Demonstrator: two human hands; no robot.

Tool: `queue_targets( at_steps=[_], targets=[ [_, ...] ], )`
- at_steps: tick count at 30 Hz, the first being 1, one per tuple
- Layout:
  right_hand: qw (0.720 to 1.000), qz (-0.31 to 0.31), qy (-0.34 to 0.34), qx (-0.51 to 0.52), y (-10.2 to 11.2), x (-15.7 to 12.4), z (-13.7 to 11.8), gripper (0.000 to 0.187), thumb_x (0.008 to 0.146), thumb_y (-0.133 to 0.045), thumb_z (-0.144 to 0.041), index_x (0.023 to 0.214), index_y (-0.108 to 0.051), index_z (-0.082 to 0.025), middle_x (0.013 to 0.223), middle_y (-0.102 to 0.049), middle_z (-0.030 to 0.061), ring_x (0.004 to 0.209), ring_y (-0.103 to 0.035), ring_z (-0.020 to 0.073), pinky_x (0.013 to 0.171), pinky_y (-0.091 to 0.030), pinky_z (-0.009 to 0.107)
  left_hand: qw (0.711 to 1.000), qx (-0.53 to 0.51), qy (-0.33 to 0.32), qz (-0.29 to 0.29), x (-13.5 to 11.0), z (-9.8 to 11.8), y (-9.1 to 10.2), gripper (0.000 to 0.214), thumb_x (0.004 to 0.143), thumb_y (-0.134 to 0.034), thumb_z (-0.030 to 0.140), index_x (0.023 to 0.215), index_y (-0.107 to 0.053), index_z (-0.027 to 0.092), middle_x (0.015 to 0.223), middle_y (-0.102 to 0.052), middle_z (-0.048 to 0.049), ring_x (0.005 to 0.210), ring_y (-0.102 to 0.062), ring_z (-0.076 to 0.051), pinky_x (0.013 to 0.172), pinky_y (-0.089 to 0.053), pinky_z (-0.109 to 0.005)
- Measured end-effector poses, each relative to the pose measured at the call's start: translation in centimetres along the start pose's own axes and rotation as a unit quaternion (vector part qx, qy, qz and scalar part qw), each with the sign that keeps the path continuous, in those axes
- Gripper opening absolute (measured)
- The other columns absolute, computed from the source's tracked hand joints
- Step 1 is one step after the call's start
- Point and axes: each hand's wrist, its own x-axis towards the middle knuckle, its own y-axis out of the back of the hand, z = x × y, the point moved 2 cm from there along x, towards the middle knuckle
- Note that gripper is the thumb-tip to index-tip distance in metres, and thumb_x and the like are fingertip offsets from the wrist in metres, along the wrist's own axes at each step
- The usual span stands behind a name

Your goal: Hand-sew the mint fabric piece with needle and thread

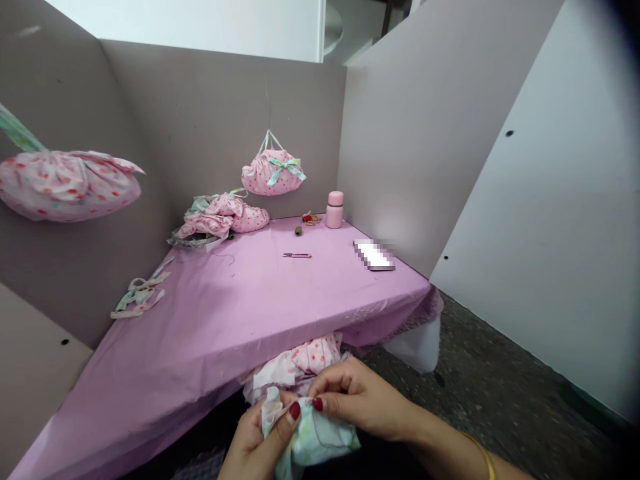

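Low in front of me, just off the table's near edge, both hands work on a pale green patterned cloth [325, 437]. My left hand [267, 430] pinches its gathered upper edge, thumb on top. With thumb and finger, my right hand [355, 397] is closed at the same edge close by; whether a needle or thread is in that pinch is too small to see. Behind the hands, pink dotted fabric [317, 353] with a white piece hangs at the table edge.
The table [240, 300] has a pink cover. On it are thread snips [297, 255], a thread spool [299, 231], a pink bottle [335, 210], a blurred phone [375, 255], a fabric pile [215, 217] and fabric strips [140, 297]. Dotted pouches hang at the back [273, 172] and left [70, 187].
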Motion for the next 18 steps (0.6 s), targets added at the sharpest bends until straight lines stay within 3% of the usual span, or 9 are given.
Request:
queue_targets(
  at_steps=[14, 18],
  targets=[
    [0.998, 0.002, -0.011, 0.069, -0.39, 0.08, 0.18, 0.037, 0.076, -0.067, -0.047, 0.076, -0.061, -0.010, 0.053, -0.039, -0.0075, 0.045, -0.025, 0.0033, 0.042, -0.017, 0.018, 1.000, -0.001, 0.005, 0.011, -0.18, 0.56, -0.38, 0.027, 0.066, -0.076, 0.040, 0.068, -0.066, 0.015, 0.061, -0.057, 0.0003, 0.058, -0.048, -0.012, 0.057, -0.042, -0.020],
    [0.999, 0.015, 0.004, 0.028, -0.60, 0.03, 0.01, 0.037, 0.078, -0.064, -0.048, 0.073, -0.057, -0.012, 0.055, -0.038, -0.0073, 0.047, -0.026, 0.0041, 0.043, -0.018, 0.018, 1.000, -0.016, 0.008, 0.016, -0.12, 0.65, -0.57, 0.028, 0.064, -0.077, 0.041, 0.067, -0.067, 0.014, 0.060, -0.057, 0.0002, 0.057, -0.047, -0.012, 0.055, -0.042, -0.020]
  ],
)
